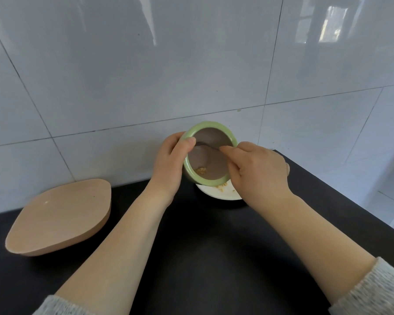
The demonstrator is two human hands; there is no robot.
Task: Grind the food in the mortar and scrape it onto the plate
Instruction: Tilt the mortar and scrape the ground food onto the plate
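Head view, no legible writing, left hand (171,164) gripping glossy green mortar (210,153) tilted over round white plate (218,193), right hand (259,171) pinching a spoon (205,145) inside, yellowish crumbs (200,170) at the rim, smooth tan bowl (62,218) on matte black counter (203,246).

Green mortar (208,181) tipped over white plate (216,193)

One mortar (208,153), one white plate (216,193), one spoon (206,145) (partly hidden), one pink bowl (59,215), two hands (263,171).

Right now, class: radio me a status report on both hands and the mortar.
Left hand grips tilted mortar over plate. Right hand scrapes inside with a utensil. Crumbs in both. Path unobstructed.
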